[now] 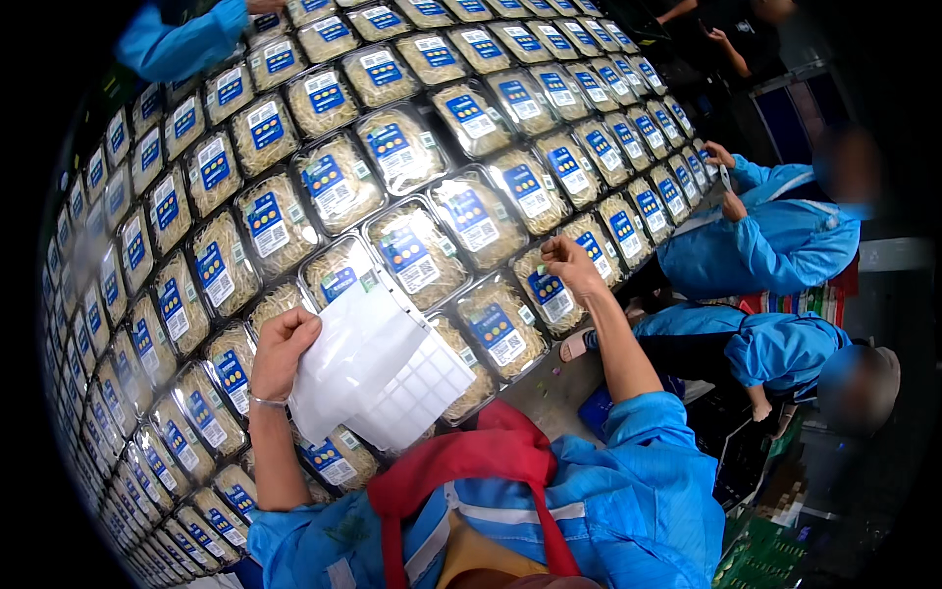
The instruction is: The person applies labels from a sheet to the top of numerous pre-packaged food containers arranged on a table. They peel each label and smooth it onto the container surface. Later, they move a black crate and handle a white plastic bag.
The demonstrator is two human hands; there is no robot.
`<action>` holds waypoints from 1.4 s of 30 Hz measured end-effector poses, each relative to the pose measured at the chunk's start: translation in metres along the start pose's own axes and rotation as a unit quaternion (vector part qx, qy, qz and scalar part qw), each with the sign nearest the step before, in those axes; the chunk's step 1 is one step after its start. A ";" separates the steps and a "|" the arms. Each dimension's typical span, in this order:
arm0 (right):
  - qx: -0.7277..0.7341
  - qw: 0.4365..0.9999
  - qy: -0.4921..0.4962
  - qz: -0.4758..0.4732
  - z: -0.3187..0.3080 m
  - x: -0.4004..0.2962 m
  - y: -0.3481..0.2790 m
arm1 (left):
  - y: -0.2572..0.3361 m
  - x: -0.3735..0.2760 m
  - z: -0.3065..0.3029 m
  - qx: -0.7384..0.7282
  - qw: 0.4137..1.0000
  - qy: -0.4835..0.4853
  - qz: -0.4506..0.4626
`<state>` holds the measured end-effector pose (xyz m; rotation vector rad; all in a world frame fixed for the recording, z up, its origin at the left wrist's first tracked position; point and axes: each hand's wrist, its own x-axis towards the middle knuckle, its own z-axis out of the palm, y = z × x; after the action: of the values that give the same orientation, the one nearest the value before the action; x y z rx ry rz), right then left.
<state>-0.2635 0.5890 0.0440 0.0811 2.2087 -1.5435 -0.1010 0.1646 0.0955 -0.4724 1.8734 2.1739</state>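
Observation:
My left hand [283, 352] grips white sticker backing sheets [360, 361], one marked with a grid of small labels, over the near packs. With fingertips pinched together, my right hand [570, 266] is over a clear-lidded tray of pale sprouts [550, 291]; a small green sticker [543, 271] shows at its fingertips. Whether the sticker is still held cannot be told. Beside it lies another sprout pack [500, 327] with a blue and white label and a small green-white sticker. Rows of similar packs extend around both hands.
Two people in blue jackets [787, 228] [780, 346] are at the right, one with hands at the packs' edge. A blue sleeve [184, 37] reaches in at the upper left. A person in dark clothes [743, 37] is at the upper right. Green crates [765, 552] lie lower right.

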 end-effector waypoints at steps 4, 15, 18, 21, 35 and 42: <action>-0.052 0.998 0.004 -0.042 0.004 0.001 0.013 | 0.012 0.003 0.037 0.074 0.997 -0.020 -0.003; -0.417 0.857 0.153 -0.261 0.028 -0.016 0.020 | 0.019 -0.025 0.073 0.181 0.981 -0.071 -0.027; -0.317 0.908 0.112 -0.251 0.023 -0.021 0.007 | 0.022 -0.029 0.082 0.212 0.975 -0.064 -0.011; 0.011 0.982 -0.175 -0.074 0.046 -0.050 -0.045 | 0.013 -0.019 0.088 0.241 0.968 -0.068 0.019; -0.113 0.949 -0.161 -0.247 0.072 -0.075 -0.071 | 0.003 0.011 0.147 0.276 0.954 -0.074 0.092; -0.327 0.834 -0.077 -0.438 0.066 -0.081 -0.065 | -0.004 0.031 0.159 0.275 0.950 -0.120 0.087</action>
<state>-0.1887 0.5212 0.1138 -1.3762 2.6343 -0.9476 -0.1426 0.3213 0.1009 0.0673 2.3108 1.5898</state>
